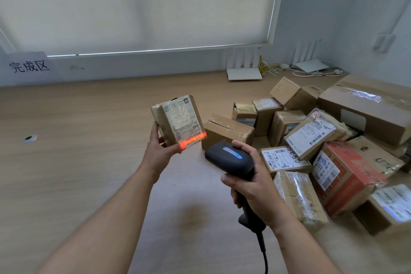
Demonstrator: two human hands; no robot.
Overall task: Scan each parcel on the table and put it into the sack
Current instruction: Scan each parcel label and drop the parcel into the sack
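My left hand holds a small taped cardboard parcel upright above the table, its white label facing me. A red-orange scan line glows across the label's lower edge. My right hand grips a black handheld barcode scanner with a blue strip on top, its head aimed left at the parcel. The scanner's cable hangs down toward the bottom edge. A pile of several cardboard parcels lies on the right side of the table. No sack is in view.
The wooden table has a round cable hole at the left. A paper sign with characters leans on the back wall. Two white routers and cables sit at the back right. A large long box lies far right.
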